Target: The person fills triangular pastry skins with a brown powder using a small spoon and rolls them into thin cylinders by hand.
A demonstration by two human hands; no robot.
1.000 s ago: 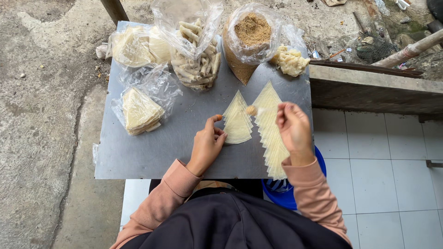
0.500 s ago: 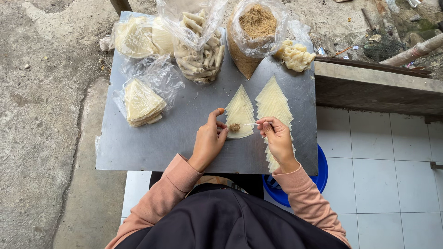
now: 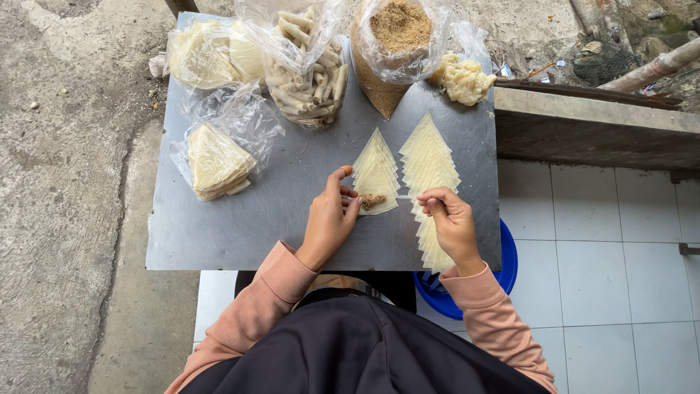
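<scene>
A small stack of pale triangular wrappers (image 3: 376, 169) lies on the metal table (image 3: 277, 211), with a little heap of brown filling (image 3: 372, 200) at its near edge. My left hand (image 3: 328, 219) rests beside it, fingertips touching the wrapper's left corner. My right hand (image 3: 452, 219) is closed in a pinch on a small thin utensil that reaches towards the filling. It hovers over a long fanned row of wrappers (image 3: 429, 168).
At the table's far side stand an open bag of brown crumbly filling (image 3: 394, 44), a bag of rolled pieces (image 3: 310, 73), a yellowish lump (image 3: 463, 79) and two bags of wrappers (image 3: 215, 160). A blue tub (image 3: 503, 270) sits below the table's right edge.
Both hands have drawn back towards me from the far side of the wrappers. A heap of filling now lies on the near edge of the small stack.
</scene>
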